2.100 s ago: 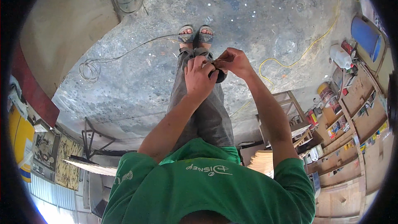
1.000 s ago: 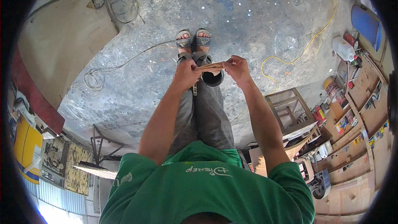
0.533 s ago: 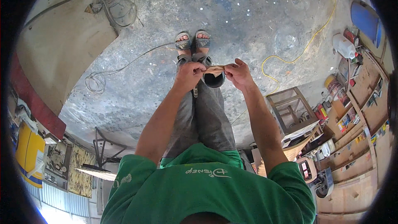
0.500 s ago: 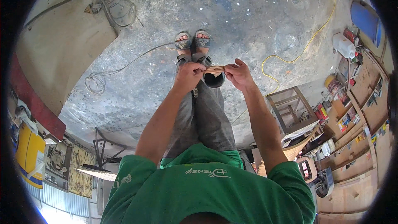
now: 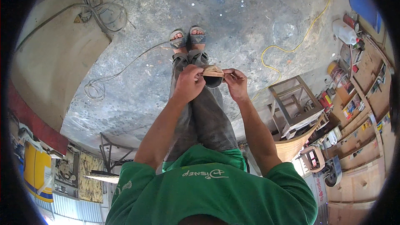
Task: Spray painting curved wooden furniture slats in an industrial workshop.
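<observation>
Both hands are held out in front of my legs, with a tan, layered-looking strip (image 5: 213,71) stretched between them. My left hand (image 5: 189,84) is closed, pinching the strip's left end between thumb and fingers. At its right end my right hand (image 5: 236,84) pinches with thumb and forefinger. Right against the strip, on the side nearer my body, is a black rounded thing (image 5: 213,82); whether it is joined to the strip I cannot tell. What the strip is made of is too small to make out.
A yellow cable (image 5: 271,50) snakes over the stained concrete floor (image 5: 233,29). Grey cord (image 5: 96,89) lies coiled at the left, near a large beige panel (image 5: 54,54). To the right stand a wooden stool frame (image 5: 293,104) and cluttered shelves (image 5: 371,112).
The strip has tipped and shows more of its broad face, covering more of the black thing's opening. Both hands keep their pinch, and my right hand has come slightly lower.
</observation>
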